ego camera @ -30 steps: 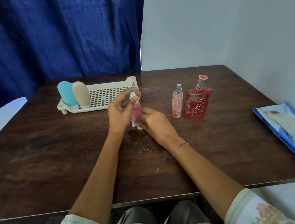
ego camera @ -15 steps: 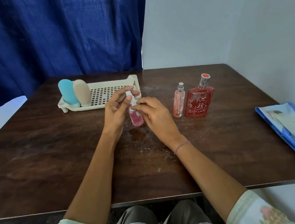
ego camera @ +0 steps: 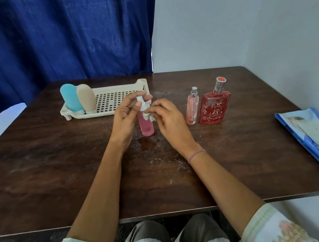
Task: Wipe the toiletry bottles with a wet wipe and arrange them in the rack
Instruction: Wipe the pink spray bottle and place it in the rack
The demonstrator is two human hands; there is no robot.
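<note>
Pink bottle [ego camera: 146, 127] is upright, its top inside left grip [ego camera: 125, 119].

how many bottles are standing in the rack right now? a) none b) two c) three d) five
b: only the blue bottle and the beige bottle stand in the rack, at its left end; the left hand grips the pink spray bottle, the right hand pinches the wet wipe to it.

Single head camera, facing forward-down, near over table [ego camera: 37, 185].
</note>
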